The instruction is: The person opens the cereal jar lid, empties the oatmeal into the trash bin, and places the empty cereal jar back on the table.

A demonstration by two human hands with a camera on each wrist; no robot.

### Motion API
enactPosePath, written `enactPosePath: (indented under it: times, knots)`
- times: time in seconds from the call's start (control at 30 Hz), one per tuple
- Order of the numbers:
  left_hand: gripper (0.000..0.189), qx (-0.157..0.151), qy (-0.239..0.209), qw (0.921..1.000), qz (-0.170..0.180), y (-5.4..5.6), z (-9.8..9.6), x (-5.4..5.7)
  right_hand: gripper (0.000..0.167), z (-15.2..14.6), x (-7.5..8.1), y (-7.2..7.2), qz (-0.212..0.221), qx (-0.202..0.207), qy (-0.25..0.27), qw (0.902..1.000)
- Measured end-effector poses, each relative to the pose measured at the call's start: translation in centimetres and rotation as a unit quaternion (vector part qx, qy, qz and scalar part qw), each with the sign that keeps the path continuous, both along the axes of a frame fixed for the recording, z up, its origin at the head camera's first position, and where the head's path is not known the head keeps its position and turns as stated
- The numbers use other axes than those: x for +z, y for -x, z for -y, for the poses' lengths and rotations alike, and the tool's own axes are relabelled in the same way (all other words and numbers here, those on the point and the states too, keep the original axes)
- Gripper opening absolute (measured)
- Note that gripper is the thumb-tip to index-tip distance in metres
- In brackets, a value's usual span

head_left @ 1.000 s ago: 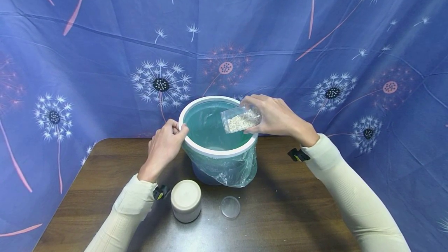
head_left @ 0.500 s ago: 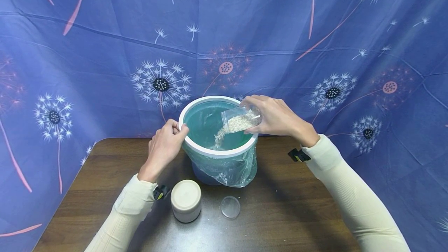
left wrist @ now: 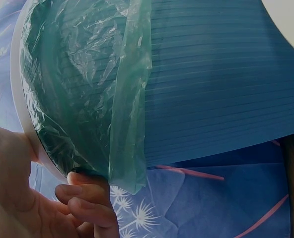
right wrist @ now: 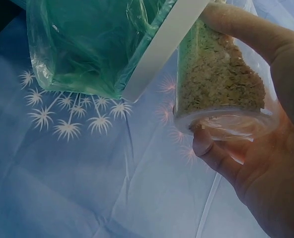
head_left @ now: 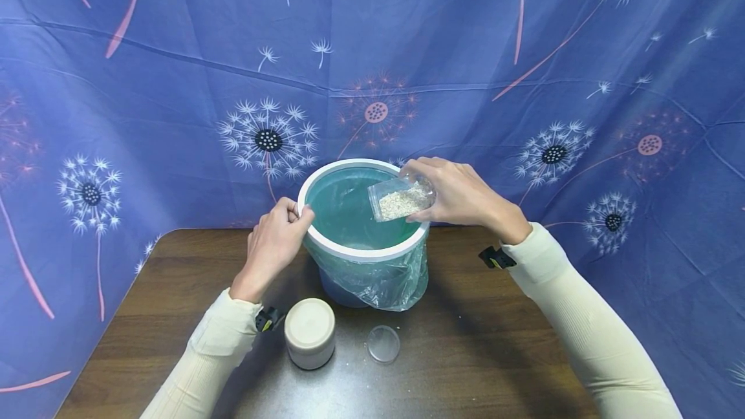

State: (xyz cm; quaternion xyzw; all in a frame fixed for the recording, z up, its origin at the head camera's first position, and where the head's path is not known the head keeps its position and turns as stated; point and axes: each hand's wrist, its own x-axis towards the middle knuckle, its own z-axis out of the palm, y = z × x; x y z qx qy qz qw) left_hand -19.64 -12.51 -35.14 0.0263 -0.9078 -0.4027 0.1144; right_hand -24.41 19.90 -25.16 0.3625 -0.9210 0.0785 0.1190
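Observation:
A blue trash can (left wrist: 211,89) with a white rim (head_left: 372,255) and a green plastic liner (head_left: 396,283) folded over its edge stands on the table. My left hand (head_left: 276,241) grips the rim at its left side, thumb over the top and fingers outside below. Above the can's right half, my right hand (head_left: 456,193) holds a clear plastic jar (right wrist: 226,74), tipped with its mouth to the left and down. Pale flakes (head_left: 401,202) lie along the jar's lower side; in the head view none are seen falling. The can's bottom is hidden.
A cream-lidded canister (head_left: 310,335) stands on the brown table (head_left: 483,341) near my left wrist. To its right lies a clear round lid (head_left: 383,344), with small crumbs around. A blue dandelion-print cloth (head_left: 442,31) hangs close behind the can.
Half a second ago a stream of flakes was falling from the jar's mouth into the can; now no stream shows. Both hands keep nearly the same places.

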Motion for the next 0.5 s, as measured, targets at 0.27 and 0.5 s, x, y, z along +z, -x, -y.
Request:
enactPosePath:
  times: [0.27, 0.5]
  knots:
    - [0.030, 0.002, 0.000, 1.0000, -0.003, -0.05, -0.06, 0.09, 0.076, 0.00, 0.17, -0.11, 0.000, -0.002, -0.002, 1.0000]
    - [0.030, 0.001, -0.001, 1.0000, -0.002, -0.08, -0.03, 0.07, 0.075, -0.06, 0.04, -0.13, 0.004, -0.005, -0.003, 1.0000]
